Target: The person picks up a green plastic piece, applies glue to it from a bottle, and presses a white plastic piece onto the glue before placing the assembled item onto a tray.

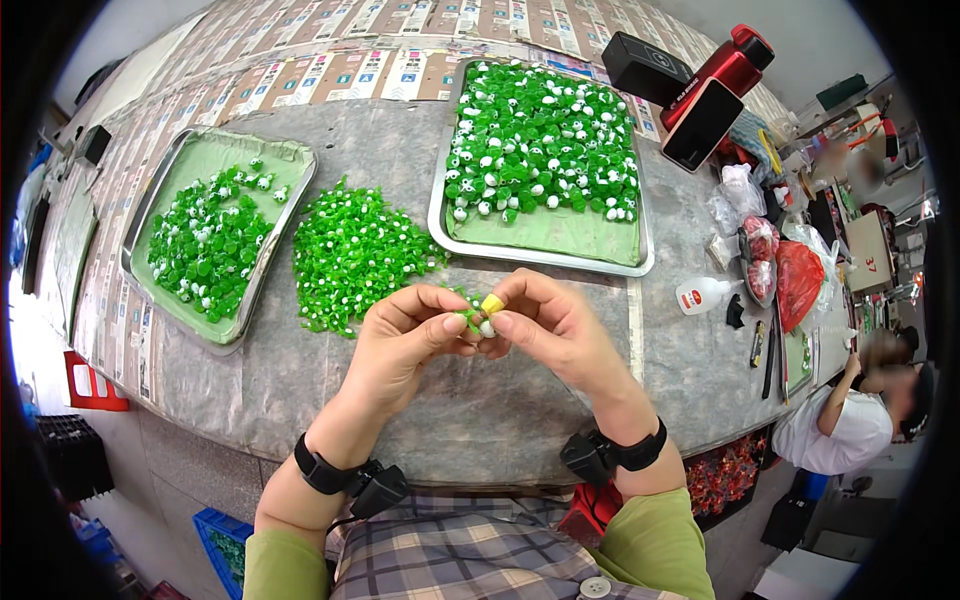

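Far to the left of my left hand [405,335] I see a metal tray [160,190] lined in green and only partly covered with small green-and-white pieces; just ahead of that hand a loose heap of green pieces [355,250] lies on the grey tabletop [500,400]. My left hand pinches a small green piece [470,318] between thumb and forefinger, wrist bent inward. My right hand [555,325] meets it fingertip to fingertip, pinching a small yellow cap [492,303] against the piece, forearm coming up from below. Ahead of the right hand a second tray [545,255] is nearly full, so I judge much is done, with the heap left.
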`<state>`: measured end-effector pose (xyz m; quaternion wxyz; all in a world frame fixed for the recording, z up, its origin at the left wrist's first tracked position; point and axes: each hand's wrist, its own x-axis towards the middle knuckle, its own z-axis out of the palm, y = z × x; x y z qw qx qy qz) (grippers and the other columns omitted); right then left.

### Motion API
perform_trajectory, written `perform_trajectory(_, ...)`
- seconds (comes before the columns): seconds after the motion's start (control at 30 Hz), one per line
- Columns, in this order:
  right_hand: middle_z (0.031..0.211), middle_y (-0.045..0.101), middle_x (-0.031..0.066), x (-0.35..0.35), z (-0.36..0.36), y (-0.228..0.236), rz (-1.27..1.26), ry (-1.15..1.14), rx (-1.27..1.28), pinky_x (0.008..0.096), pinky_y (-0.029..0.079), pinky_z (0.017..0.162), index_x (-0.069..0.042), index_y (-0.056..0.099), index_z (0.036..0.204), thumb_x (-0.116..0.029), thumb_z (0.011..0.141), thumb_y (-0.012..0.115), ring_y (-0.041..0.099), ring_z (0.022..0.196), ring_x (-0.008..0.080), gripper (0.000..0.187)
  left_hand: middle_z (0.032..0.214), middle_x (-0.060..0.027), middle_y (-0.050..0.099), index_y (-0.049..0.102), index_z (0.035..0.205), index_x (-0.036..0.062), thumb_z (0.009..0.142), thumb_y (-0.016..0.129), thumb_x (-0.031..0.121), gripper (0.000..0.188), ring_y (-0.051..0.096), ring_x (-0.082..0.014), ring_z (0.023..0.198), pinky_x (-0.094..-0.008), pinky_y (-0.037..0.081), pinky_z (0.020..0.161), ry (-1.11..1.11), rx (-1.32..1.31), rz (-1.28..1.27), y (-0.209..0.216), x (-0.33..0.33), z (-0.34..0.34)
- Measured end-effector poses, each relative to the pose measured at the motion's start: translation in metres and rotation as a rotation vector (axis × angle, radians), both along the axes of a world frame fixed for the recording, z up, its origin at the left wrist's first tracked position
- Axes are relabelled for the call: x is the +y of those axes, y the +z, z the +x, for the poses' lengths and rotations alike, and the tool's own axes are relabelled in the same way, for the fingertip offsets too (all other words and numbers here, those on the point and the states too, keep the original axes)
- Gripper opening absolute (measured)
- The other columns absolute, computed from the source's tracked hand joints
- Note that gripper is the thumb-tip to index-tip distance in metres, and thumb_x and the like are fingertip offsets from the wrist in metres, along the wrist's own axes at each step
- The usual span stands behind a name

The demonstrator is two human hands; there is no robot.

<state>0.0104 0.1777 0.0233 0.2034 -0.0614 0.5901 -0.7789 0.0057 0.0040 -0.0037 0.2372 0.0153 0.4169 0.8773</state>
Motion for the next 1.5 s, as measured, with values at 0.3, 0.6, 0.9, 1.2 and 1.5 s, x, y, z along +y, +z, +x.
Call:
perform_trajectory(0.3, 0.081, 0.056, 0.0023, -0.002, 0.004, -0.001, -0.043, -0.020, 0.018, 0.0197, 0.044, 0.067, -0.001, 0.050, 0.093, -0.006, 0.078, 0.054, 0.054, 0.075, 0.0078, 0.017, 0.080, -0.0071, 0.058, 0.053, 0.089, 0.0024, 0.077, 0.056, 0.008, 0.014, 0.058, -0.0139, 0.072, -0.0240, 0.050, 0.063, 0.006, -0.066, 0.017, 0.000, -0.001, -0.001)
perform_trajectory(0.6, 0.085, 0.057, 0.0036, -0.002, 0.007, 0.000, 0.030, -0.185, 0.091, 0.0187, 0.044, 0.069, 0.001, 0.053, 0.091, -0.002, 0.073, 0.059, 0.054, 0.078, 0.0068, 0.019, 0.077, -0.0064, 0.058, 0.054, 0.087, 0.0021, 0.075, 0.057, 0.009, 0.013, 0.058, -0.0128, 0.069, -0.0248, 0.050, 0.062, 0.055, -0.038, -0.060, 0.000, 0.001, 0.000)
perform_trajectory(0.9, 0.083, 0.057, 0.0035, -0.004, 0.008, -0.002, 0.063, -0.192, 0.082, 0.0182, 0.044, 0.067, 0.001, 0.055, 0.088, -0.001, 0.073, 0.059, 0.054, 0.077, 0.0071, 0.016, 0.076, -0.0065, 0.058, 0.056, 0.083, 0.0004, 0.075, 0.058, 0.006, 0.010, 0.057, -0.0120, 0.068, -0.0237, 0.048, 0.062, 0.065, 0.024, -0.125, 0.001, 0.003, 0.002)
perform_trajectory(1.2, 0.083, 0.058, 0.0048, -0.004, 0.007, -0.002, -0.004, -0.153, -0.037, 0.0184, 0.045, 0.067, 0.002, 0.054, 0.095, -0.003, 0.075, 0.057, 0.055, 0.076, 0.0081, 0.020, 0.074, -0.0067, 0.057, 0.058, 0.076, -0.0005, 0.067, 0.061, -0.003, 0.010, 0.055, -0.0125, 0.067, -0.0219, 0.044, 0.059, 0.197, 0.562, -0.582, 0.001, 0.003, 0.002)
perform_trajectory(1.5, 0.083, 0.059, 0.0058, 0.002, 0.005, -0.009, 0.017, -0.057, -0.062, 0.0198, 0.045, 0.067, 0.003, 0.054, 0.097, -0.007, 0.076, 0.056, 0.056, 0.074, 0.0086, 0.023, 0.071, -0.0079, 0.057, 0.058, 0.075, 0.0013, 0.064, 0.064, -0.002, 0.013, 0.056, -0.0156, 0.064, -0.0242, 0.045, 0.055, 0.220, 0.892, -0.816, 0.010, 0.004, 0.001)
